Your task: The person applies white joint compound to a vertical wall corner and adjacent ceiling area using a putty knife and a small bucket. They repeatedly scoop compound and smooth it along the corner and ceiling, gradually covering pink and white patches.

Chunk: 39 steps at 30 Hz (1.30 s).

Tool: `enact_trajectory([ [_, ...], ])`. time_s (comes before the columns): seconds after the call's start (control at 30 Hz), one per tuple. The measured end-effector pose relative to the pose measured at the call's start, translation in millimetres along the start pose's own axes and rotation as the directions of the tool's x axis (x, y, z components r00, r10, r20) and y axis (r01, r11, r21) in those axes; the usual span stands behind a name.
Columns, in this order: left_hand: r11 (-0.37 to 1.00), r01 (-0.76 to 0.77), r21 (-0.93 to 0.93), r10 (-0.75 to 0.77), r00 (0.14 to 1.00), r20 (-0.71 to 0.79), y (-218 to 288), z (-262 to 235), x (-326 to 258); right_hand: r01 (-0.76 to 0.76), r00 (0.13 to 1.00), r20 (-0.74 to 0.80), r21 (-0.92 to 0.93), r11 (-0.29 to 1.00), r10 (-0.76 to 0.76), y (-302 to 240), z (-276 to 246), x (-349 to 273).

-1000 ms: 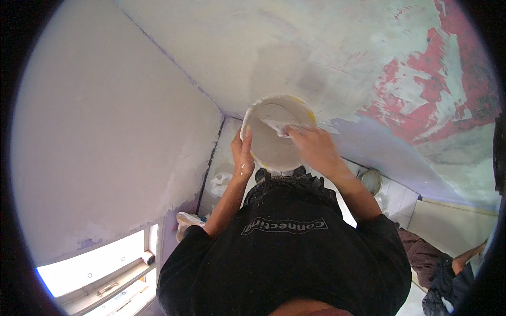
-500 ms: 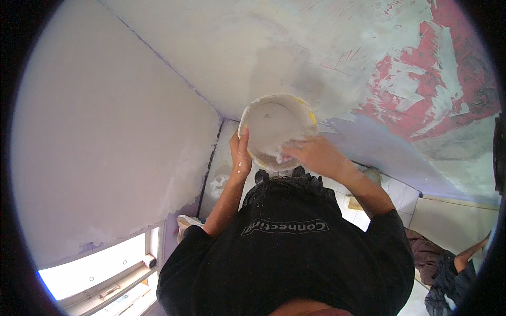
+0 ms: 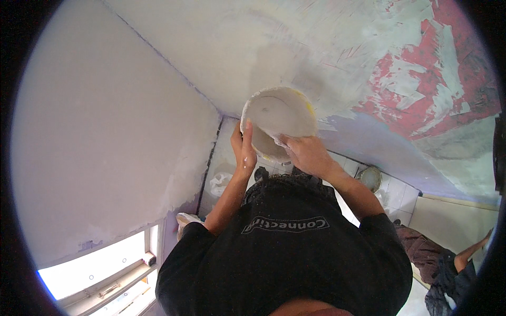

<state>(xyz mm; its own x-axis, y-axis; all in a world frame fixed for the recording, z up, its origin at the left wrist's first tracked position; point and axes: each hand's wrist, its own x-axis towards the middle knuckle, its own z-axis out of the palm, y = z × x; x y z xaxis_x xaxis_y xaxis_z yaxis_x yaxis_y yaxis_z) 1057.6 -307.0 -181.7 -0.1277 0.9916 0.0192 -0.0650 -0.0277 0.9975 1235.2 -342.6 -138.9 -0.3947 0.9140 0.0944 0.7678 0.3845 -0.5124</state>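
Observation:
In front of my body is a round, pale bucket point(image 3: 245, 108) with a crusted rim and a yellow patch on its right side. Light grey, wet-looking putty point(image 3: 284, 113) lies inside it. My left hand point(image 3: 244, 148) grips the bucket's left side, thumb up along the rim and fingers behind. At the near right rim my right hand point(image 3: 310, 154) reaches in with fingers curled. Something pale and smeared with putty point(image 3: 279, 140) shows at its fingertips; its kind I cannot make out. White specks of putty dot the left hand.
Ahead, a wall point(image 3: 316, 47) is patched with filler over red paint; a plain wall point(image 3: 105, 131) stands left. Below left is a bright window point(image 3: 95, 268). A round container point(image 3: 369, 179) stands on the tiled floor, right. Another person point(image 3: 448, 263) is at the lower right.
The bucket has tilted and shifted slightly up. My right hand has moved a little right and down along the near rim, its fingers now less blurred.

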Motion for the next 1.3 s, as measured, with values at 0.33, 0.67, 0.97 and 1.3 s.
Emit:
enact_trajectory([
  [0.33, 0.984, 0.156, -0.088, -0.165, 0.981, -0.103, -11.2, 0.7, 13.1, -0.108, 0.800, 0.105, 0.994, -0.029, 0.591, 30.5, -14.0, 11.5],
  [0.67, 0.967, 0.217, -0.131, -0.237, 0.959, -0.158, -27.2, -25.7, 22.5, -0.288, 0.590, -0.072, 0.912, 0.292, 0.804, 197.0, 5.6, 4.0],
  [0.97, 0.952, 0.276, -0.134, -0.298, 0.937, -0.184, -26.6, -18.9, 29.3, -0.616, 0.250, -0.450, 0.609, 0.500, 0.857, 266.0, -38.1, -95.1],
  [1.3, 0.949, 0.277, -0.151, -0.303, 0.934, -0.190, -39.8, -38.8, 53.7, -0.393, 0.587, -0.450, 0.568, 0.723, 0.673, 226.0, 90.2, 9.2],
])
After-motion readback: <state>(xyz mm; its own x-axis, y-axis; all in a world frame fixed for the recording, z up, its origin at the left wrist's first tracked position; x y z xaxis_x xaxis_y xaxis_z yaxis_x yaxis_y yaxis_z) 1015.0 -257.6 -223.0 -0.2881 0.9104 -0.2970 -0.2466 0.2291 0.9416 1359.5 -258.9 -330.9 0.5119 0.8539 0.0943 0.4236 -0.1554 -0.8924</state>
